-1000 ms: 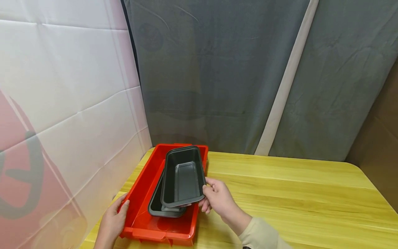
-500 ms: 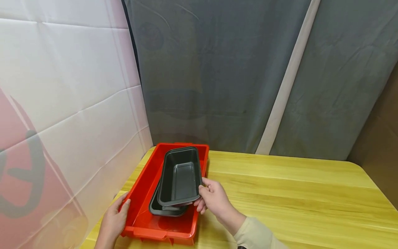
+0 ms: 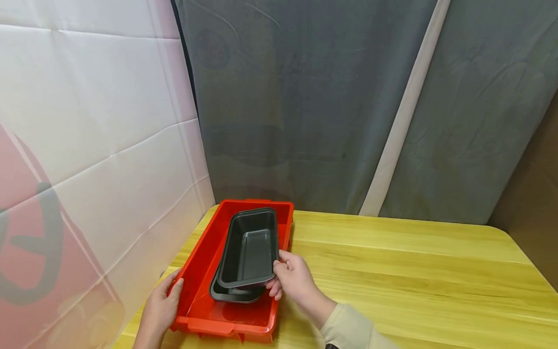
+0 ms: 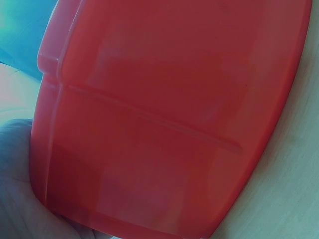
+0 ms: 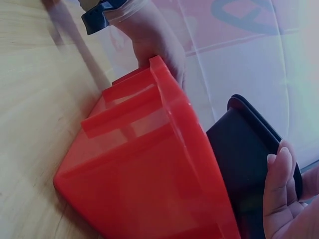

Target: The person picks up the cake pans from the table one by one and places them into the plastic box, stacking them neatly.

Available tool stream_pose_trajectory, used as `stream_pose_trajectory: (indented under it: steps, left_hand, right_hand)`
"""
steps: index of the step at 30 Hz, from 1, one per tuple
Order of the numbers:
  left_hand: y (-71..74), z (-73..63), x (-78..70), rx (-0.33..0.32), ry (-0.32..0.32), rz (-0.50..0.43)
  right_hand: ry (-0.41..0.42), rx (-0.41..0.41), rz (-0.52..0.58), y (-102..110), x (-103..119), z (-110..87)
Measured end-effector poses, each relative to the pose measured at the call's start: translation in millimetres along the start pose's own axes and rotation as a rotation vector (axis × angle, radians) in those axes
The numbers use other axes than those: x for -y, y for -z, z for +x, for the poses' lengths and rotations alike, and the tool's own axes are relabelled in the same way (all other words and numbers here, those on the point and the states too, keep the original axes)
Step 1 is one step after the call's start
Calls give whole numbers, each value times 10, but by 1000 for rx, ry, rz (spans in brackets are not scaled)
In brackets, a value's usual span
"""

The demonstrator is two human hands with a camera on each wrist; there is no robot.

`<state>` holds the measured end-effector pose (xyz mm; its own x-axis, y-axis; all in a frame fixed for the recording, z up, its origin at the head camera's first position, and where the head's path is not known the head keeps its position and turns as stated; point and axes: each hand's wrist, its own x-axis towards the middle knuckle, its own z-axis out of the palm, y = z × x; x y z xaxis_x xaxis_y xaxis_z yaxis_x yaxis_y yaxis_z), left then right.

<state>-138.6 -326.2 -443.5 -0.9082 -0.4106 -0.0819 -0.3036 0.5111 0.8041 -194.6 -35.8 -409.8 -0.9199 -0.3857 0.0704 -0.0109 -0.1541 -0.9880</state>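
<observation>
My right hand (image 3: 298,281) pinches a black loaf pan (image 3: 248,249) by the rim at its near right corner, thumb on top and fingers beneath. The pan is tilted above a second loaf pan (image 3: 233,294) lying inside a red plastic bin (image 3: 202,327); mostly the second pan's near end shows. With my left hand (image 3: 158,308) I grip the bin's left wall near its front corner. In the right wrist view, fingers of the right hand (image 5: 284,199) lie against the dark side of the held pan (image 5: 241,144). The bin's outer wall (image 4: 149,114) fills the left wrist view.
The bin stands on a yellow wood-grain table (image 3: 392,276), at its left side. A white printed cloth (image 3: 109,145) hangs close on the left. Behind the table is a grey curtain (image 3: 279,106), and a brown panel (image 3: 532,194) stands on the right.
My right hand has carried the upper loaf pan a little left and slightly toward me, further over the lower pan. The left hand keeps its hold on the bin.
</observation>
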Motion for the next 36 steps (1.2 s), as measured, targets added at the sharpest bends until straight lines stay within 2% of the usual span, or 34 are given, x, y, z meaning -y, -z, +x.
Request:
stream_pose_trajectory:
  steps: [17, 27, 36]
  left_hand:
    - [-2, 5, -11, 10, 8, -7]
    - [16, -1, -2, 13, 5, 0]
    - [9, 6, 14, 1, 3, -1]
  right_hand:
    - [-30, -42, 5, -138, -153, 65]
    - [-51, -22, 49, -202, -190, 80]
    - [-76, 4, 20, -203, -186, 77]
